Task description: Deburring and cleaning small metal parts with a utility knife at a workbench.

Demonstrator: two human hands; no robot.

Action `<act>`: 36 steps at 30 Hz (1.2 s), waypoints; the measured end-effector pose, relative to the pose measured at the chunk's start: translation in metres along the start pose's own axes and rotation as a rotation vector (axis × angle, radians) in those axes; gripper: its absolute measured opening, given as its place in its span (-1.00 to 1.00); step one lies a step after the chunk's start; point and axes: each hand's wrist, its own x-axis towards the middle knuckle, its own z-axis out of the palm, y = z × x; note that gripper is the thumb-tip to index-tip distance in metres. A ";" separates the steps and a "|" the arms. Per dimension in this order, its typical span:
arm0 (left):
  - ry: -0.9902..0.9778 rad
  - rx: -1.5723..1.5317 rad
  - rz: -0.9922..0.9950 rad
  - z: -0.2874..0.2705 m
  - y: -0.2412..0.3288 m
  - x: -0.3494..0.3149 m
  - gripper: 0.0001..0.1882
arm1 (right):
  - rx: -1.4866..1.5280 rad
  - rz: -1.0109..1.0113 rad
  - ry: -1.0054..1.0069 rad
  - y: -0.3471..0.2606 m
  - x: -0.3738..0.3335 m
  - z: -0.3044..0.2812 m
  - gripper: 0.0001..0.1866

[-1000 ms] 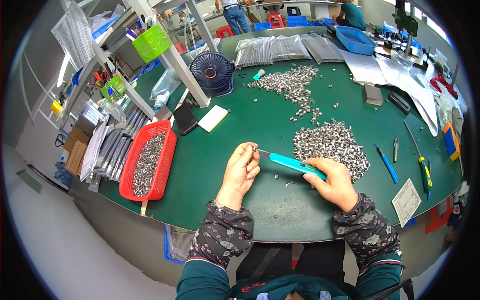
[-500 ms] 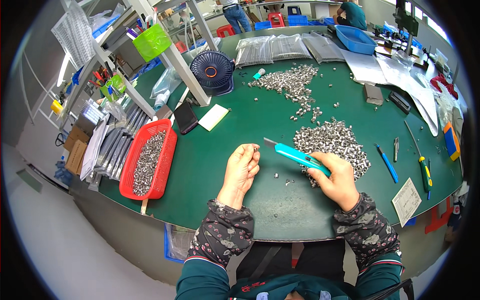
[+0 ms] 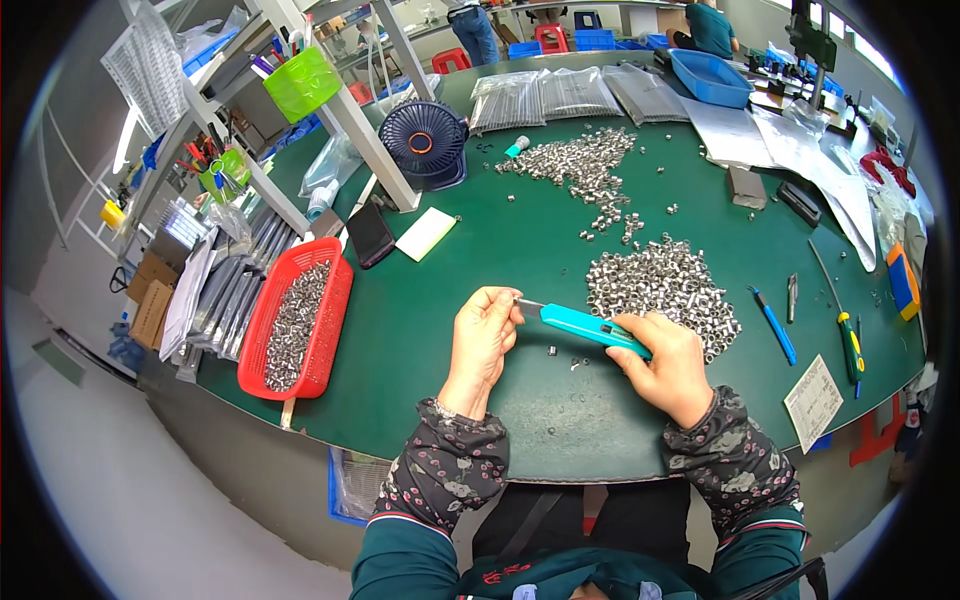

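Observation:
My right hand (image 3: 668,362) is closed round a teal utility knife (image 3: 582,324), its blade pointing left. The blade tip reaches the fingertips of my left hand (image 3: 483,335), which pinch a small metal ring mostly hidden by the fingers. Just beyond my right hand lies a large pile of short silvery metal rings (image 3: 655,288). Below the knife, a single ring (image 3: 552,351) and a few tiny scraps (image 3: 578,364) rest on the green table (image 3: 590,440).
A red basket (image 3: 340,340) of small metal pieces stands at left, near a phone (image 3: 371,236) and a fan (image 3: 424,145). More rings (image 3: 580,165) spread farther back. At right lie a blue pen-like tool (image 3: 775,330), a screwdriver (image 3: 851,345) and a paper slip (image 3: 813,403).
The knife has come left and down, bringing its blade from apart to the fingertips of my left hand. My left hand has barely moved.

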 end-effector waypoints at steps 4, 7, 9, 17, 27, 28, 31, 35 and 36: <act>0.075 -0.018 -0.045 0.000 -0.002 -0.001 -0.81 | -0.122 -0.118 0.179 -0.008 0.002 0.000 -0.63; 0.094 -0.031 -0.050 -0.001 0.000 0.000 -0.80 | -0.083 -0.060 0.181 -0.004 0.003 -0.003 -0.66; 0.086 -0.032 -0.043 -0.002 0.001 -0.001 -0.79 | -0.062 -0.053 0.165 -0.001 0.003 -0.001 -0.67; 0.055 -0.029 -0.006 0.002 0.003 -0.001 -0.82 | 0.002 -0.018 0.113 0.004 0.003 0.000 -0.71; -0.023 -0.055 0.012 0.001 0.001 0.001 -0.86 | 0.061 0.020 0.078 0.005 0.003 0.000 -0.71; -0.016 -0.066 0.024 0.001 0.000 0.001 -0.87 | 0.071 0.025 0.069 0.006 0.003 0.001 -0.71; -0.047 -0.082 0.025 -0.003 -0.001 0.002 -0.88 | 0.140 0.036 0.022 0.008 0.003 0.001 -0.70; -0.045 -0.092 0.032 -0.002 -0.002 0.001 -0.88 | 0.243 0.137 -0.065 0.005 0.003 -0.003 -0.70; -0.050 -0.081 0.041 -0.003 -0.002 0.001 -0.88 | 0.242 0.125 -0.065 0.005 0.002 -0.003 -0.70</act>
